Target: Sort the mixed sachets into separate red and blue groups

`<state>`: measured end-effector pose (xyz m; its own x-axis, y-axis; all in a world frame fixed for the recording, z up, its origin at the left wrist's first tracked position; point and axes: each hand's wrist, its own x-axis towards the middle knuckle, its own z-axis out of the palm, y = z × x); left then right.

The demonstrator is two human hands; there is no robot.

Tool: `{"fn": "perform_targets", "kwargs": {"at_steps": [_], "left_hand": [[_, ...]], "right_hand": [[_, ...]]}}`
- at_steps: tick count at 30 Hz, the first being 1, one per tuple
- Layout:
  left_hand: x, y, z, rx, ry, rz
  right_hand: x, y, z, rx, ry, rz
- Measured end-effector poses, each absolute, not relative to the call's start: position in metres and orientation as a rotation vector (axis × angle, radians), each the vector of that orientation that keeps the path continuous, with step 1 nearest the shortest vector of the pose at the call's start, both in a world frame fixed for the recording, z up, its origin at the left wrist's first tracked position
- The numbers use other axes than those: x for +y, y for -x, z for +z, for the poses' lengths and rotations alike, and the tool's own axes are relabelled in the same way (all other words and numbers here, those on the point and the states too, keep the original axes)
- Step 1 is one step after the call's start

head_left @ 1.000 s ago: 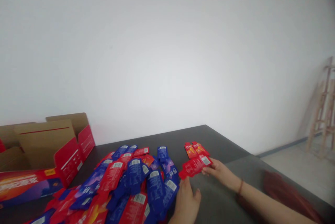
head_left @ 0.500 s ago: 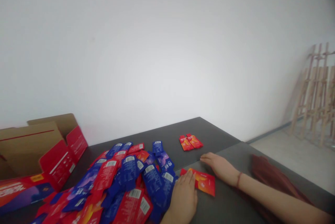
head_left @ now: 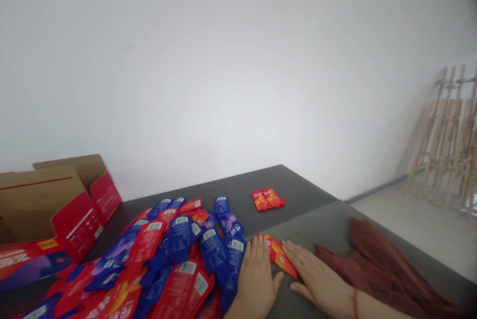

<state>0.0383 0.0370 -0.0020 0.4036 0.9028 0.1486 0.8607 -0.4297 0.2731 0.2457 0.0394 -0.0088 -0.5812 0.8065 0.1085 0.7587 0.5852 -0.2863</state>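
A red-orange pouch (head_left: pixel 280 256) lies flat on the dark table between my two hands. My left hand (head_left: pixel 258 274) rests palm down over its left end, fingers stretched out. From the right, my right hand (head_left: pixel 311 270) lies over its other edge, fingers extended and thumb apart. Both hands cover parts of the pouch. Left of my left hand spreads a heap of red and blue pouches (head_left: pixel 181 244), many with barcodes showing. Farther back, two red-orange pouches (head_left: pixel 268 199) lie side by side on the table.
An opened red cardboard box (head_left: pixel 80 227) with brown inner flaps stands at the left. A crumpled dark-red cloth (head_left: pixel 383 264) lies on the table (head_left: pixel 298 180) at the right. Behind is a white wall; wooden easels (head_left: pixel 443 135) lean at the far right.
My right hand has moved down and left onto the pouch's right side. The pouch is now more covered. The view has shifted slightly.
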Motion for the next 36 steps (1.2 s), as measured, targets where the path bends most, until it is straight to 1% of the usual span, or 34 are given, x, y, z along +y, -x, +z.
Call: {"fn": "perform_targets", "kwargs": {"at_steps": [3,5,12,20,30,36], "left_hand": [[0.035,-0.039,-0.002,1.347,-2.548,0.436],[0.033,-0.039,0.001,1.292,-2.557,0.441],[0.035,-0.041,0.007,1.446,-2.518,0.527],[0.038,-0.036,0.013,1.362,-2.412,0.699],[0.042,-0.043,0.016,1.457,-2.316,0.682],[0.044,-0.043,0.012,1.445,-2.279,0.784]], "right_hand": [[0.040,-0.245,-0.014,-2.563,1.309,0.282],[0.041,-0.246,-0.019,-2.543,1.289,0.269],[0.040,-0.246,-0.021,-2.556,1.356,0.268],[0.038,-0.246,-0.030,-2.530,1.366,0.206],[0.037,-0.245,-0.029,-2.538,1.356,0.199],[0.036,-0.246,-0.028,-2.531,1.340,0.201]]}}
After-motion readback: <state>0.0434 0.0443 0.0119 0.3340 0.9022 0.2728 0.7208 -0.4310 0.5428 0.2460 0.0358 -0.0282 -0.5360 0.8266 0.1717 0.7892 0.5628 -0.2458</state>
